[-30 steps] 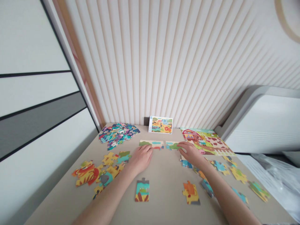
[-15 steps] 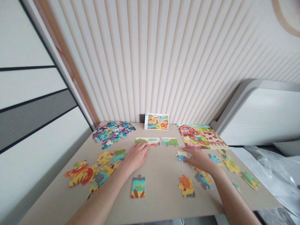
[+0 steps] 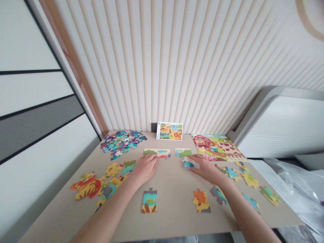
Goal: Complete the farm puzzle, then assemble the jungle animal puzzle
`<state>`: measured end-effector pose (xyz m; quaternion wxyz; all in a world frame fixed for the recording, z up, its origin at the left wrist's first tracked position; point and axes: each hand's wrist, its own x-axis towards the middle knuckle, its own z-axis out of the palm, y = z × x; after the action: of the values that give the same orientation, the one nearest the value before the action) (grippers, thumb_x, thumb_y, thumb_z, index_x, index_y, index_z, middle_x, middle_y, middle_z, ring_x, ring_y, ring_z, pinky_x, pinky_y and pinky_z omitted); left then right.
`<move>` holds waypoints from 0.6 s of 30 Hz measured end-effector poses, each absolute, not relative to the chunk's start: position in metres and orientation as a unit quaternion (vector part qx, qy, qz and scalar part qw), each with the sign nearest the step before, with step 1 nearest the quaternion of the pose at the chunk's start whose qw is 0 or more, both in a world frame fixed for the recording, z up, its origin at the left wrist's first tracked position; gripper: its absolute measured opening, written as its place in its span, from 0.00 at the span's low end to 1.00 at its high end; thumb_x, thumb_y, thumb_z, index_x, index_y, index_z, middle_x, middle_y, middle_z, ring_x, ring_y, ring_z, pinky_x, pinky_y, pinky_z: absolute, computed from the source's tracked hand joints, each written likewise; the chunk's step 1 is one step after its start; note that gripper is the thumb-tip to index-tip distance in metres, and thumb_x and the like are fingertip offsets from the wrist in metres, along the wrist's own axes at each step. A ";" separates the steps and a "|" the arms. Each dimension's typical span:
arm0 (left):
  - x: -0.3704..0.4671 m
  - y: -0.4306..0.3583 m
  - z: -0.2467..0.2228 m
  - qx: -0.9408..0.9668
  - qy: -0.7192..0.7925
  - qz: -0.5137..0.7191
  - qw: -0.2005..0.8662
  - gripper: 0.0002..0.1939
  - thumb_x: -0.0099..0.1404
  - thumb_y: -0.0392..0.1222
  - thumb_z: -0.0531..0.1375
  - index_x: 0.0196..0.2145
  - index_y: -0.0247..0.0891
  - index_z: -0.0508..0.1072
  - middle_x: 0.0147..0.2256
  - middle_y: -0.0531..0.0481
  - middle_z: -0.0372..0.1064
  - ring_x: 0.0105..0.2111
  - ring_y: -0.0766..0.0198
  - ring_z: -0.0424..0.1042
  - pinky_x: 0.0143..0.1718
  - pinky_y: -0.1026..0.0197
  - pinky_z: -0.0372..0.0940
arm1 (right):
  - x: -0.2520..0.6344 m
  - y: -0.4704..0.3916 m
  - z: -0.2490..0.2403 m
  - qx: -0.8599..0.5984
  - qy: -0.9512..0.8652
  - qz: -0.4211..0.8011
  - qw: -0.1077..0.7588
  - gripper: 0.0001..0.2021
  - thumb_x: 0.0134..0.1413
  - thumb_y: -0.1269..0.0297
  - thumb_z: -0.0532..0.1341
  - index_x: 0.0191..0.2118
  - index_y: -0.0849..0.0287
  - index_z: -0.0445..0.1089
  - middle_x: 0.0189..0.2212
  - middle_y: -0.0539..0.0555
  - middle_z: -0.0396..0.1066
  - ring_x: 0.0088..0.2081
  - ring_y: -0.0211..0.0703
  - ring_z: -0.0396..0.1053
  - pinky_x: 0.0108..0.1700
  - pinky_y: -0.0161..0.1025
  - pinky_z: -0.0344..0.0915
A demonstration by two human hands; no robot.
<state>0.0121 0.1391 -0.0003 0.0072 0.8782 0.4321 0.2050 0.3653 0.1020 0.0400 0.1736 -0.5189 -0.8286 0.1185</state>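
While the cloud strip (image 3: 164, 153) is touched by the loose fingers of the left hand (image 3: 145, 168), the blue piece (image 3: 188, 164), partly hidden, seems pinched by the right hand (image 3: 207, 169) near the tree strip (image 3: 183, 153). Probably light and stiff, it is best held by its edges.

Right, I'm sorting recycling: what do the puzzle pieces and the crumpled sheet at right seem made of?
Puzzle pieces: probably matte printed cardboard, by their flat tabs; thin wood possible. Crumpled sheet: likely glossy clear plastic film, given transparent, shiny folds.
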 end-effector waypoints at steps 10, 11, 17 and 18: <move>0.006 0.140 -0.002 0.871 0.446 0.209 -0.002 0.17 0.75 0.37 0.52 0.56 0.40 0.75 0.57 0.42 0.73 0.58 0.54 0.72 0.61 0.49 0.65 | 0.296 0.182 0.018 -0.468 -0.855 0.081 0.206 0.21 0.63 0.61 0.64 0.61 0.52 0.73 0.57 0.58 0.76 0.60 0.54 0.71 0.63 0.50 0.65; 0.006 0.141 -0.002 0.869 0.448 0.210 -0.003 0.17 0.76 0.37 0.52 0.56 0.40 0.75 0.57 0.42 0.73 0.57 0.53 0.72 0.61 0.48 0.66 | 0.295 0.184 0.016 -0.465 -0.857 0.083 0.205 0.21 0.63 0.61 0.63 0.60 0.52 0.74 0.57 0.57 0.76 0.60 0.53 0.72 0.63 0.50 0.66; 0.005 0.141 -0.002 0.864 0.454 0.216 0.003 0.19 0.75 0.36 0.51 0.57 0.41 0.75 0.58 0.42 0.73 0.57 0.54 0.72 0.62 0.48 0.65 | 0.300 0.184 0.011 -0.463 -0.861 0.086 0.190 0.22 0.62 0.60 0.63 0.61 0.50 0.73 0.58 0.57 0.76 0.60 0.53 0.72 0.63 0.52 0.65; 0.006 0.141 -0.002 0.864 0.455 0.216 0.004 0.19 0.75 0.36 0.51 0.57 0.41 0.75 0.58 0.42 0.73 0.58 0.53 0.72 0.62 0.48 0.65 | 0.301 0.185 0.010 -0.462 -0.862 0.086 0.189 0.22 0.62 0.60 0.63 0.61 0.49 0.73 0.58 0.56 0.76 0.60 0.53 0.71 0.63 0.52 0.65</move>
<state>0.0055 0.1411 -0.0020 0.0036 0.8641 0.4546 0.2158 0.3006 0.1845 0.0103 0.1889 -0.4619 -0.8622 0.0864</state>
